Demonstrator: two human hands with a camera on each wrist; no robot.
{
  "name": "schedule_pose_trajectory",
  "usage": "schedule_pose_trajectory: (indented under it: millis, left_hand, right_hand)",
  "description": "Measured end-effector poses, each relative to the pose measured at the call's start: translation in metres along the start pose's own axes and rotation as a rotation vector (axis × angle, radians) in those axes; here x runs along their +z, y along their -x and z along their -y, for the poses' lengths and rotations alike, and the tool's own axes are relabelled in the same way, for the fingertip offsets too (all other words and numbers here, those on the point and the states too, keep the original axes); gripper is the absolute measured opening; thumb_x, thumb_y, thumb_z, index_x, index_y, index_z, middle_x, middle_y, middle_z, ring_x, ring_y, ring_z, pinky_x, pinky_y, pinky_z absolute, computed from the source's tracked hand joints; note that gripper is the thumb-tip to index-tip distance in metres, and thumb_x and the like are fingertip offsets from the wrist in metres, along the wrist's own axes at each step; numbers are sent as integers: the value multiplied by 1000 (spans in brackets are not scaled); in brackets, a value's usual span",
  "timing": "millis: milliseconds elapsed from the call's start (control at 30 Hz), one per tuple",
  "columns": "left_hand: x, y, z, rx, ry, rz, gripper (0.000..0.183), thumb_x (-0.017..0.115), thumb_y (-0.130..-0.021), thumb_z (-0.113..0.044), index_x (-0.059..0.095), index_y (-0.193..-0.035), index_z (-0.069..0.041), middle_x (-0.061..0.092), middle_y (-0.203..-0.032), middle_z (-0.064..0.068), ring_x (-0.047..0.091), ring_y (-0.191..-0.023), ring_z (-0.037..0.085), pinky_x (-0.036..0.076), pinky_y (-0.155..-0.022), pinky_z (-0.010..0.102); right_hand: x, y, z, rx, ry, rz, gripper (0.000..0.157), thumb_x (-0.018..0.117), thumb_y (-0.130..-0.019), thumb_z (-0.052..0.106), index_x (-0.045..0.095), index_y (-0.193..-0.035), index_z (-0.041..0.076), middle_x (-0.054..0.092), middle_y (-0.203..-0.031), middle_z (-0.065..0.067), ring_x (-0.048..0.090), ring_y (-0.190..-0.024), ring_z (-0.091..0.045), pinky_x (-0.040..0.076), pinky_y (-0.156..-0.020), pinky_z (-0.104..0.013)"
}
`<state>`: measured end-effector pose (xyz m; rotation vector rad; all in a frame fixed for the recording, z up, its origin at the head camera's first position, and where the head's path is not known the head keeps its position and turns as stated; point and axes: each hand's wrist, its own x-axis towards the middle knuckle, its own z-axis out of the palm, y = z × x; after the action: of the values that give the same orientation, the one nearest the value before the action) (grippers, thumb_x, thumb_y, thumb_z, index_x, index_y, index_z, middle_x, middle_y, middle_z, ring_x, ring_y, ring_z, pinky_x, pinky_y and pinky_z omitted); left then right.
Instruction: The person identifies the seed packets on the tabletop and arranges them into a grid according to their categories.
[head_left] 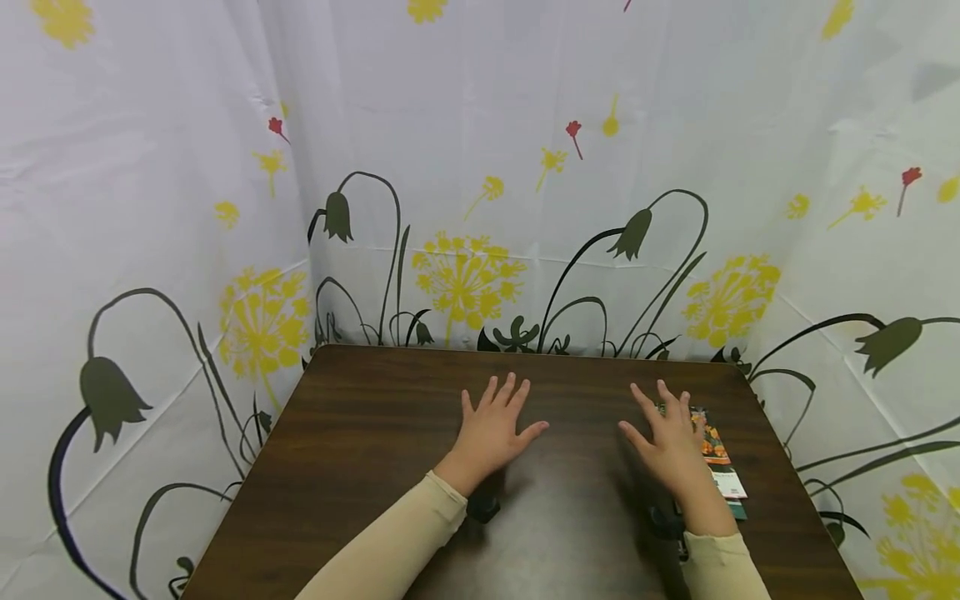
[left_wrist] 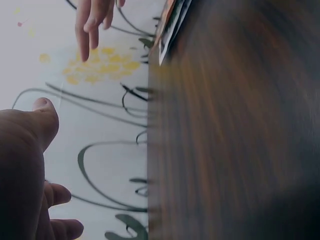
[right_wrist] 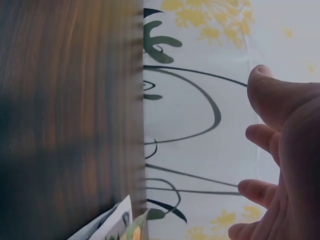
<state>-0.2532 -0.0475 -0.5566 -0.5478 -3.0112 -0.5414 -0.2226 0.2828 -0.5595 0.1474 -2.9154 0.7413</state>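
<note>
In the head view my left hand [head_left: 487, 435] is over the middle of the brown table, fingers spread and holding nothing. My right hand [head_left: 673, 446] is to the right, also with spread fingers and nothing in its grasp. Partly behind it lies a small stack of printed paper packets [head_left: 717, 450], with orange flower-like pictures and a white lower part. The hand and wrist cover the stack's left side. In the right wrist view, raised corners of the packets [right_wrist: 117, 220] show at the bottom, below the fingers. The left wrist view shows both hands well above the tabletop.
The dark wood-grain table [head_left: 360, 417] reaches back to a white curtain [head_left: 465, 125] printed with flowers, which also runs along both sides. A black wrist device [head_left: 483, 507] sits under the left wrist, and another [head_left: 666, 522] under the right.
</note>
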Motion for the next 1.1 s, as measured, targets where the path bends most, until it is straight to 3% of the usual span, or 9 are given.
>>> schedule_pose_trajectory:
  millis: [200,433,700,900,1000,1100]
  left_hand:
    - [6,-3,-19,47,35,37,91,39,-105,-81,30,-175,-25,29,-181,10,30,-168,37,35,-127,69]
    - [15,-1,-36,57,116,151,90,40,-105,-81,31,-174,-23,41,-176,12,44,-161,34,45,-124,58]
    - [22,-5,-57,40,213,251,91,41,-104,-82,37,-172,-20,48,-172,9,50,-156,32,45,-124,52]
    - [30,-13,-75,25,285,316,93,43,-104,-81,41,-170,-16,48,-171,12,47,-159,29,43,-127,49]
    - [36,-19,-86,37,295,345,85,47,-107,-73,45,-167,-12,51,-169,11,46,-160,27,41,-129,45]
    - [40,-25,-95,44,298,366,77,51,-111,-63,46,-166,-10,52,-169,10,46,-160,25,40,-129,42]
  right_hand:
    - [-6,6,-8,18,-25,-29,76,67,-108,49,33,-173,31,14,-179,-31,-4,-163,-66,-3,-116,-93]
    - [-11,16,-22,65,-19,-57,74,64,-109,51,35,-173,29,20,-177,-33,3,-162,-67,4,-114,-94]
    - [-21,25,-38,115,-32,-98,71,66,-109,43,39,-171,22,25,-171,-38,8,-161,-68,6,-114,-94]
    - [-22,28,-51,157,28,-124,69,62,-111,43,40,-169,14,34,-163,-43,36,-145,-70,28,-107,-89]
    - [-22,29,-55,213,30,-103,70,61,-112,44,39,-169,9,35,-161,-44,41,-138,-71,33,-102,-86]
    - [-24,32,-58,294,-10,-87,72,61,-111,45,39,-168,6,36,-158,-45,37,-139,-71,31,-106,-85]
